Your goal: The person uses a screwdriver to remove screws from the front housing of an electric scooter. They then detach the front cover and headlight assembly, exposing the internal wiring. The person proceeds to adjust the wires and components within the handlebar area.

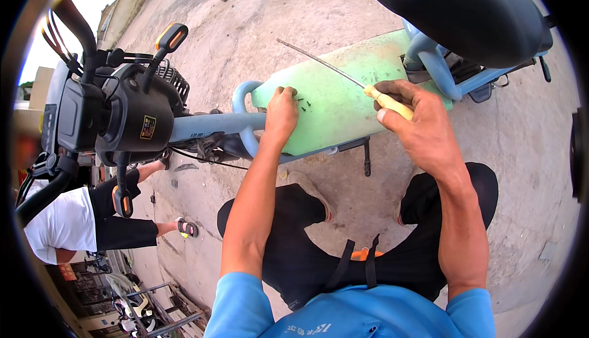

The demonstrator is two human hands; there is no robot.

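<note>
My right hand (423, 120) is closed around the yellow handle of a long screwdriver (388, 102). Its thin metal shaft points up and to the left, above a pale green board (343, 105). My left hand (282, 114) rests at the board's left end with its fingers curled together; whatever they pinch is hidden. A few small dark bits (305, 103) lie on the board just right of those fingers. The board spans the footrest area of an electric scooter with a light blue tube frame (208, 127).
Handlebars and a black front housing (136, 108) stand at the left, with a mirror (172, 37) sticking up. A black seat (460, 13) overhangs the upper right. Another person in a white shirt (64, 224) stands at the lower left, near a metal frame (169, 307).
</note>
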